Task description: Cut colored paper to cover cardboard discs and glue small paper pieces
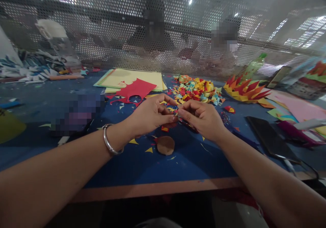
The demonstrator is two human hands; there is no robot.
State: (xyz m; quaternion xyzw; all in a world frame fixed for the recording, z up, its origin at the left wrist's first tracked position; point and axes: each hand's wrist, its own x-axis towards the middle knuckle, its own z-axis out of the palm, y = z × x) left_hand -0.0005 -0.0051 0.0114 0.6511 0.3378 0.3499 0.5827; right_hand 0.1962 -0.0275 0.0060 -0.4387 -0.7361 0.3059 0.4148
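My left hand (159, 112) and my right hand (197, 116) meet fingertip to fingertip above the blue tabletop. Both are closed in a pinch on a small piece of paper (177, 114), mostly hidden by the fingers. Just below them lies a round brown disc (165, 145), with yellow paper scraps (149, 150) near it. Behind the hands is a heap of small folded paper pieces (197, 89) in red, yellow, orange and pale green. A cut-out red paper sheet (136, 91) rests beyond my left hand, on top of stacked yellow sheets (137, 75).
A spiky orange-red paper ring (246, 91) and a green-capped bottle (254, 67) stand at the back right. Phones lie on both sides, a black one (271, 138) at right. A clear jug (59, 43) is far left. A perforated metal screen (109, 27) closes off the back, people behind it.
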